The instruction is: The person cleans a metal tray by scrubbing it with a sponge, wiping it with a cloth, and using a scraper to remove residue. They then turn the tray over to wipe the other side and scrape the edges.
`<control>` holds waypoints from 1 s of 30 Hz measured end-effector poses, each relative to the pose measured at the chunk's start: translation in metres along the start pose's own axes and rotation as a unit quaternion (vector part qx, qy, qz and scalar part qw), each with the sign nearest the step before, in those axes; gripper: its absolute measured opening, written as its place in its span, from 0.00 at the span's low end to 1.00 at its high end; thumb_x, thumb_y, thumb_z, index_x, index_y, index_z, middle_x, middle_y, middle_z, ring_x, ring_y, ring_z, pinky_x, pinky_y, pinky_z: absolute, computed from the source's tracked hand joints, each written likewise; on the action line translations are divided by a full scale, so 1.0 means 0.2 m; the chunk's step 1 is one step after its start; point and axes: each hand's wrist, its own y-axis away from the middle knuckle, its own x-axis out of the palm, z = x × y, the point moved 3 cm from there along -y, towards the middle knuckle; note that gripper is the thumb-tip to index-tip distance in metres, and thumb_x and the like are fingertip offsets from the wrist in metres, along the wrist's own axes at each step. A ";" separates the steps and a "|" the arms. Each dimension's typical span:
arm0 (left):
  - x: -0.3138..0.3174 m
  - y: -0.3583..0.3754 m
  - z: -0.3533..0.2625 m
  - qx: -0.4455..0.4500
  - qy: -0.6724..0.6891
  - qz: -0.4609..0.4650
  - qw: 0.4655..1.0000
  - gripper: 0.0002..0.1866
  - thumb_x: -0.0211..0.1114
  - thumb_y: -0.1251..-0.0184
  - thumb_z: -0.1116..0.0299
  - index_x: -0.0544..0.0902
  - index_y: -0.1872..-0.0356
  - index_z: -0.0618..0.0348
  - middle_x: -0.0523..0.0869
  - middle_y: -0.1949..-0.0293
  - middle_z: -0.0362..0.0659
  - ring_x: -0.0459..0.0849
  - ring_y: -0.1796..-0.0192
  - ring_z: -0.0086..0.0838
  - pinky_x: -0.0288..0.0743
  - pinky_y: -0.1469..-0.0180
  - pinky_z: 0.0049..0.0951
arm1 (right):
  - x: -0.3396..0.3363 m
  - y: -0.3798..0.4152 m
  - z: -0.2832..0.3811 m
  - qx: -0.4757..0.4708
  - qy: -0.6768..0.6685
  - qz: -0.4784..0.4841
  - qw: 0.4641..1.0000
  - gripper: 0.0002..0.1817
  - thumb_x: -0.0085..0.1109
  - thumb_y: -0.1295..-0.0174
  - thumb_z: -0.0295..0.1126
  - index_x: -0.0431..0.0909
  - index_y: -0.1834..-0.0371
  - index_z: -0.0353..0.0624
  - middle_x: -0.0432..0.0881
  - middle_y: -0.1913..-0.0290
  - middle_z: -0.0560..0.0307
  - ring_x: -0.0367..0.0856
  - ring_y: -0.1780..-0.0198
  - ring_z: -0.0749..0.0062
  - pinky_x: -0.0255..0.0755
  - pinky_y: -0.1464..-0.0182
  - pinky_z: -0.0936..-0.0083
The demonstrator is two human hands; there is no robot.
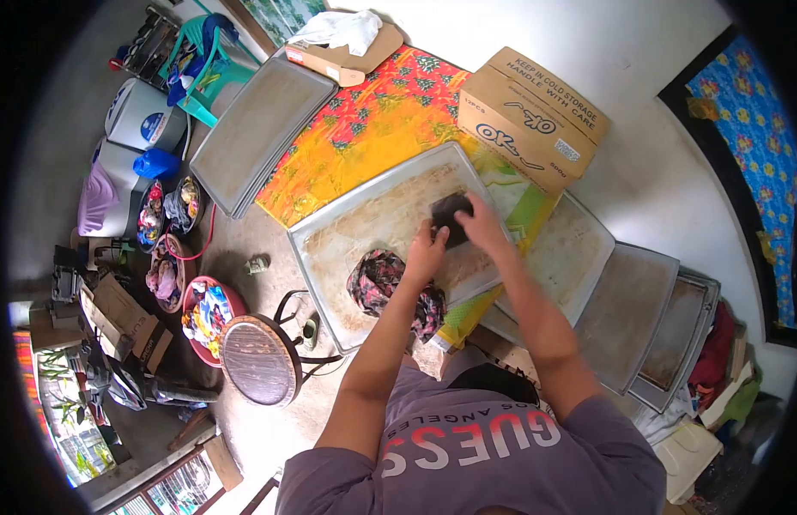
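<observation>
My left hand point(426, 255) and my right hand point(484, 230) come together over a large metal baking tray point(330, 232) with brown-stained inner surface. Between them is a dark, flat rectangular block point(451, 215); its exact kind cannot be made out. My right hand grips its right side, and the fingers of my left hand close on its lower left edge. A crumpled cloth point(383, 279) with a dark and pink pattern lies on the tray by my left wrist, partly hidden by my forearm.
The tray rests on a table with an orange patterned cover point(338, 159). Stacked trays point(265, 129) lie at the left, more trays point(626, 300) at the right. A cardboard carton point(536, 116) stands behind. A round stool point(261, 360) and a basin of cloths point(211, 318) are left.
</observation>
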 end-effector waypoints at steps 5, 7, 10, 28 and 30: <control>-0.30 0.14 0.07 -0.032 -0.386 -0.125 0.913 0.38 0.59 0.34 0.46 0.60 0.27 0.49 0.70 0.33 0.50 0.66 0.29 0.43 0.50 0.30 0.61 | -0.20 -0.28 0.17 0.072 0.222 -0.077 0.969 0.33 0.69 0.46 0.46 0.69 0.41 0.41 0.76 0.42 0.45 0.75 0.40 0.52 0.70 0.42 0.56; -0.38 0.20 0.09 -0.050 -0.385 -0.123 0.914 0.37 0.57 0.33 0.45 0.60 0.27 0.51 0.65 0.29 0.48 0.59 0.24 0.43 0.45 0.28 0.63 | -0.18 -0.33 0.24 0.024 0.325 -0.132 0.936 0.33 0.70 0.48 0.50 0.71 0.43 0.44 0.78 0.43 0.50 0.74 0.38 0.57 0.69 0.42 0.55; -0.38 0.23 0.16 -0.010 -0.392 -0.159 0.906 0.37 0.59 0.34 0.45 0.63 0.28 0.50 0.64 0.27 0.44 0.53 0.22 0.41 0.42 0.28 0.66 | -0.08 -0.42 0.23 0.020 0.365 -0.154 0.918 0.36 0.72 0.52 0.55 0.72 0.44 0.49 0.79 0.48 0.55 0.74 0.42 0.60 0.66 0.42 0.55; -0.35 0.19 0.14 -0.025 -0.429 -0.164 0.888 0.35 0.53 0.32 0.41 0.67 0.31 0.49 0.63 0.27 0.45 0.50 0.21 0.40 0.35 0.29 0.71 | 0.03 -0.42 0.23 -0.132 0.432 -0.142 0.881 0.34 0.71 0.53 0.53 0.71 0.45 0.50 0.78 0.52 0.56 0.75 0.46 0.59 0.65 0.46 0.54; -0.34 0.21 0.16 -0.024 -0.431 -0.159 0.888 0.34 0.53 0.32 0.40 0.68 0.31 0.49 0.63 0.27 0.45 0.50 0.21 0.41 0.35 0.29 0.71 | 0.02 -0.46 0.22 -0.119 0.439 -0.155 0.877 0.35 0.71 0.54 0.53 0.71 0.45 0.50 0.78 0.53 0.56 0.75 0.46 0.59 0.65 0.47 0.54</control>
